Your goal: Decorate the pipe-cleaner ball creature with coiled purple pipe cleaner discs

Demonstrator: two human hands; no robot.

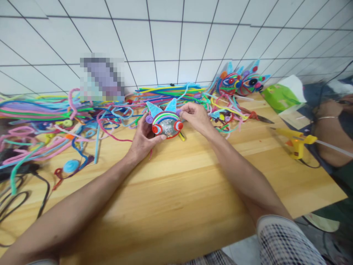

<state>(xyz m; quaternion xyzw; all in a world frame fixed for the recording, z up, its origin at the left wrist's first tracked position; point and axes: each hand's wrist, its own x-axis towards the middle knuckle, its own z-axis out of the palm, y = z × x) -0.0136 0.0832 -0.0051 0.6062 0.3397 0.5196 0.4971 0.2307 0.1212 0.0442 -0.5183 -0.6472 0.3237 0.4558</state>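
Note:
Between my hands is a round pipe-cleaner craft face (168,128) with blue pointed ears, rainbow arcs, a grey shiny middle and red-and-white coiled eyes. My left hand (142,138) grips its left side, the thumb along the lower edge. At its upper right, my right hand (196,117) pinches a small purple coil (178,112) against the rim beside the right ear. A matching purple coil (149,119) sits at the left ear. I cannot tell whether the right coil is fixed on. A short yellow piece (182,137) shows beneath the face.
Loose pipe cleaners (35,110) cover the table's back and left. Two similar craft faces (229,82) lean on the tiled wall. At right lie red-handled scissors (257,116), a yellow glue gun (298,141) and a green packet (284,95). A black cable (45,191) lies left. Another person's arm (329,129) is at the far right.

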